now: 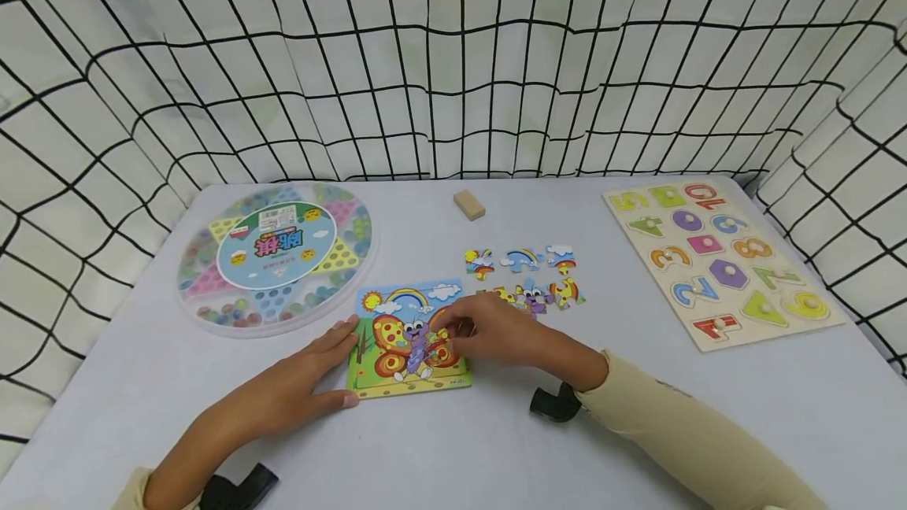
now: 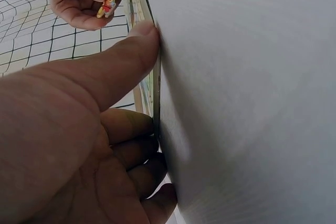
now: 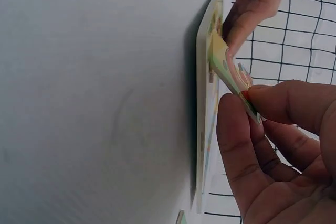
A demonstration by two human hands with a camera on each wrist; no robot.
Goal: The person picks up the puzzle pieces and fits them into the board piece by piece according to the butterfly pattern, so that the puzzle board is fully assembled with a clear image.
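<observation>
A butterfly jigsaw board [image 1: 418,390] lies on the table in the head view, its picture largely covered with pieces. My right hand [image 1: 492,327] pinches a puzzle piece [image 3: 233,80] between thumb and fingers over the board's right half. In the right wrist view that piece is tilted, its lower end against the board. My left hand [image 1: 305,372] rests beside the board's left edge, thumb and fingertips touching it. Loose puzzle pieces [image 1: 522,260] lie in two rows beyond the board to the right; the right hand partly hides the nearer row.
A round Chinese checkers box [image 1: 276,246] lies at the back left. A small wooden block [image 1: 469,205] is near the back edge. On the right lies a wooden number-and-shape board [image 1: 723,266]. Black netting [image 1: 460,61] over white cloth surrounds the table's back and sides.
</observation>
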